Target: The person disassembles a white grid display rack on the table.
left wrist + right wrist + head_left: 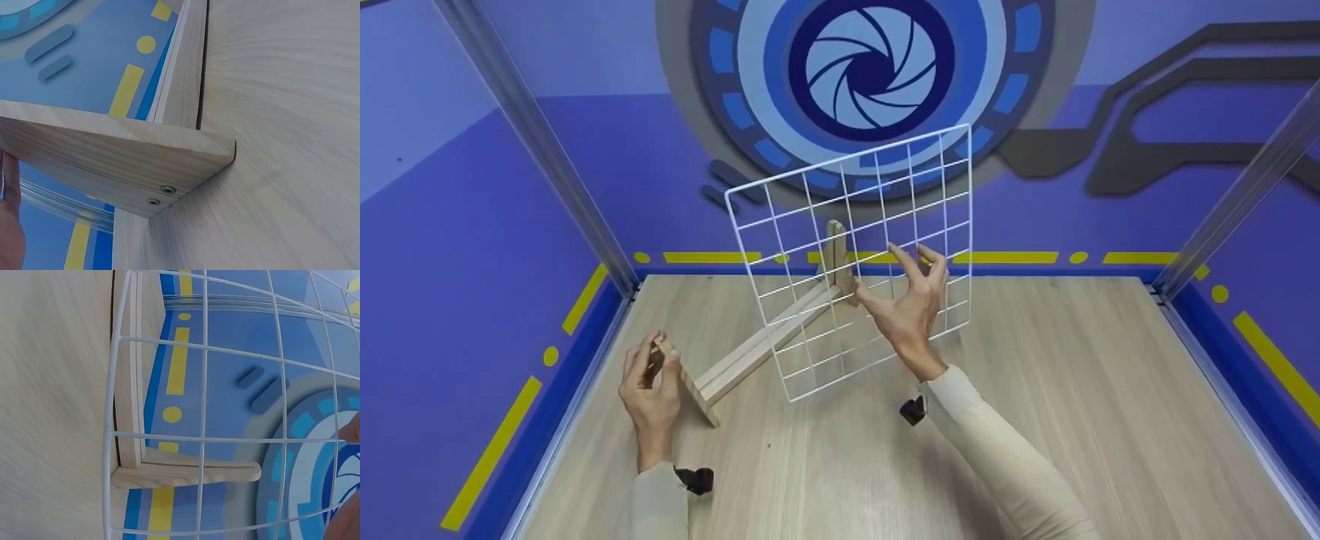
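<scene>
A white wire grid panel [840, 162] stands tilted in the air over a wooden stand. My right hand [911, 311] grips its wires, with thumb and fingers spread over the mesh. The stand has a long grooved base bar [772, 342] lying diagonally on the table, with an upright board at each end. My left hand [651, 386] holds the top of the near end board [701, 397]; two bolt heads [167, 189] show low on that board in the left wrist view. Seen through the mesh in the right wrist view, the far end board [185, 476] has a slot along it.
The light wood tabletop [1057, 390] is bounded by blue-purple printed walls [607, 165] with yellow marks. Metal posts [532, 142] rise at the back corners. A small black camera [913, 410] sits at the right wrist, and another [699, 481] at the left.
</scene>
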`<move>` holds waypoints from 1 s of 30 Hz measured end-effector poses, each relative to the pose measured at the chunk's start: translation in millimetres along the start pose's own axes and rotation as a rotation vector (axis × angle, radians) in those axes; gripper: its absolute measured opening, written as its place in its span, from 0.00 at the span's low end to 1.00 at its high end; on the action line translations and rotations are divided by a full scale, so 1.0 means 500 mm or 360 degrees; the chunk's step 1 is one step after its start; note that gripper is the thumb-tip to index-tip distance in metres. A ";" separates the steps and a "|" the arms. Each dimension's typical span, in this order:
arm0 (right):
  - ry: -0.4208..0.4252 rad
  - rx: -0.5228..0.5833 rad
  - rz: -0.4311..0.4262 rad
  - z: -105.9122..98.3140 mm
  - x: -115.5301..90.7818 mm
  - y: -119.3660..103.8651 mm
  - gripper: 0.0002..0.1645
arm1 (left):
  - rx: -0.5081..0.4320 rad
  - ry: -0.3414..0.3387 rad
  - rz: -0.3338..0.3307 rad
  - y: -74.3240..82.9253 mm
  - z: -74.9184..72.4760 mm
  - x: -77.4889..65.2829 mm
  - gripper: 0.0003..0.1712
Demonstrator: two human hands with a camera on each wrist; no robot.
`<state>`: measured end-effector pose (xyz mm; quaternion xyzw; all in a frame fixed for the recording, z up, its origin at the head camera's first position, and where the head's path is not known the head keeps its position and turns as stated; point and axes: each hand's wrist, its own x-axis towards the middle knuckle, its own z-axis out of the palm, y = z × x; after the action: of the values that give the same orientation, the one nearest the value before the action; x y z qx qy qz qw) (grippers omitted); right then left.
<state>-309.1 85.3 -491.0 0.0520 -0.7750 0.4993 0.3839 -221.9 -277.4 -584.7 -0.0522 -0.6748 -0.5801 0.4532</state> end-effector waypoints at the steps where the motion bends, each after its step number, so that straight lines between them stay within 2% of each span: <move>1: 0.0002 -0.0008 0.0000 -0.002 0.000 0.002 0.41 | -0.0003 -0.0007 -0.0002 0.000 -0.001 0.000 0.27; 11: 0.0029 -0.0023 0.0021 -0.023 -0.003 0.023 0.41 | 0.0003 -0.0033 -0.0028 0.001 -0.006 -0.002 0.27; 18: 0.0054 -0.0058 0.0027 -0.037 -0.004 0.036 0.40 | 0.0065 -0.0020 -0.0061 0.007 -0.001 -0.001 0.27; 21: 0.0069 -0.0061 0.0005 -0.041 -0.003 0.043 0.41 | 0.0071 -0.0014 -0.0047 0.020 0.003 0.000 0.26; 24: 0.0081 -0.0073 0.0008 -0.045 -0.004 0.048 0.41 | 0.0048 -0.0018 -0.0036 0.046 0.007 0.003 0.25; 27: 0.0079 -0.0089 0.0044 -0.051 -0.005 0.052 0.42 | 0.0029 -0.0018 -0.0043 0.070 0.010 0.006 0.24; 30: 0.0068 -0.0112 0.0091 -0.056 -0.007 0.058 0.42 | 0.0020 -0.0015 -0.0058 0.079 0.010 0.005 0.24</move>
<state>-305.1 121.4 -508.5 0.0057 -0.7849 0.4834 0.3875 -202.8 -261.8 -553.6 -0.0398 -0.6815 -0.5837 0.4396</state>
